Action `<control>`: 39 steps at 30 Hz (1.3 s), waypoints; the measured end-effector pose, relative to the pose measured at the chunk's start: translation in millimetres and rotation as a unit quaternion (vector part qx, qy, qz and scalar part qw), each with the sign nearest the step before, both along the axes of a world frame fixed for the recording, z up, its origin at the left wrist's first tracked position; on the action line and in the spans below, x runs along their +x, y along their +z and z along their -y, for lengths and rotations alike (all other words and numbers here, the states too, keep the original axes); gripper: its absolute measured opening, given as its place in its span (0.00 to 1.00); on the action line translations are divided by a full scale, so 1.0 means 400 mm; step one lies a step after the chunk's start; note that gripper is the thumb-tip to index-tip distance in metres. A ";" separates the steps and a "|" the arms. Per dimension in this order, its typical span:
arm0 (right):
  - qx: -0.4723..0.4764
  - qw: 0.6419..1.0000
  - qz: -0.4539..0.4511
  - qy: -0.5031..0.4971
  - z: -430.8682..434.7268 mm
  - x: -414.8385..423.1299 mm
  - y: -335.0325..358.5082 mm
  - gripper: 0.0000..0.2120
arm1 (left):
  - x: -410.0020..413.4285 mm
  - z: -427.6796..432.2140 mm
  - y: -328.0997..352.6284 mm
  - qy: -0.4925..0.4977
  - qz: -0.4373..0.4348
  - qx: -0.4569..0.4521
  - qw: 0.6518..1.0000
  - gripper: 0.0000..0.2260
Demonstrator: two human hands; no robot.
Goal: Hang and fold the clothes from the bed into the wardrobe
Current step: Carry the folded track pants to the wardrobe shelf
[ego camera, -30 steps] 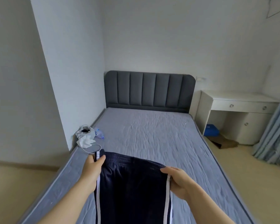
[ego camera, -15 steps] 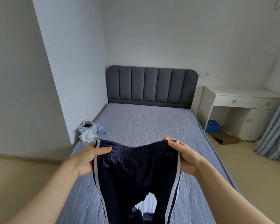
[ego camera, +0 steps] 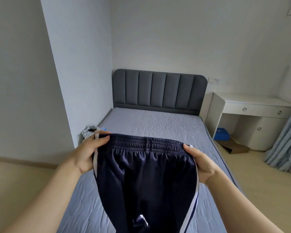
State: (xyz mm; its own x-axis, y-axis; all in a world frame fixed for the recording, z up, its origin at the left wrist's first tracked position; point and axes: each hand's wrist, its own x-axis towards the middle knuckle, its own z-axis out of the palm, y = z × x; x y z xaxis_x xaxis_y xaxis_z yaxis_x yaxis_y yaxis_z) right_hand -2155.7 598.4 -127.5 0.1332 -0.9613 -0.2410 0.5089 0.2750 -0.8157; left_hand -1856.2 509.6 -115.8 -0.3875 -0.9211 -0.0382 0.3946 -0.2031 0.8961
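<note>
Tracksuit bottoms [ego camera: 146, 179] in navy with white side stripes hang in mid-air above the foot of the bed [ego camera: 158, 125], spread flat by their gathered elastic waistband [ego camera: 146, 143], which a person holds at both ends. The left hand [ego camera: 87, 153] grips one corner with its thumb laid over the front, while the right hand [ego camera: 200, 163] pinches the other corner under its thumb; the fingers behind the cloth are hidden. The legs drop out of the bottom of the picture, so their ends cannot be seen, and that appears to be the main hazard: unseen cloth may be twisted or trail on the mattress, leaving any fold lopsided. The fabric looks smooth and glossy, and a grip at the corners alone could let one end slide free, collapsing the garment. The stretchy band may also bunch, throwing the two stripes out of line. Beyond, a white bundle [ego camera: 89, 132] sits by the bed's left edge under the wall, with a grey padded headboard [ego camera: 158, 89] behind. A white bench [ego camera: 254, 106] with drawers and a blue curtain [ego camera: 286, 140] stand to the right. No wardrobe is in view, so a carry seems likely to follow.
</note>
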 end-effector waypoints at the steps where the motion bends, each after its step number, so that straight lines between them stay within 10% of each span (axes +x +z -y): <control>1: 0.033 0.999 -0.021 -0.015 0.001 0.004 0.000 0.18 | -0.008 0.008 -0.007 0.028 0.049 0.024 0.998 0.10; 5: 0.111 0.979 -0.110 -0.133 0.020 0.027 -0.025 0.12 | -0.062 0.015 -0.063 0.150 0.139 0.101 0.974 0.10; 12: 0.063 0.977 -0.076 -0.187 0.031 0.137 -0.011 0.15 | -0.220 -0.067 -0.087 0.265 0.205 -0.038 0.941 0.12; 19: -0.007 0.990 -0.068 -0.121 0.031 0.187 0.000 0.05 | -0.261 -0.095 -0.070 0.223 0.168 -0.055 0.959 0.09; 26: -0.002 0.995 0.023 -0.096 0.018 0.197 -0.021 0.27 | -0.249 -0.103 -0.064 0.113 0.079 -0.013 0.990 0.10; 34: -0.004 0.995 0.073 -0.070 0.012 0.199 -0.034 0.29 | -0.228 -0.105 -0.089 0.077 0.297 -0.172 0.936 0.29; 39: -0.064 0.978 -0.160 -0.119 0.009 0.209 -0.030 0.12 | -0.196 -0.090 -0.079 0.126 0.187 -0.062 0.972 0.23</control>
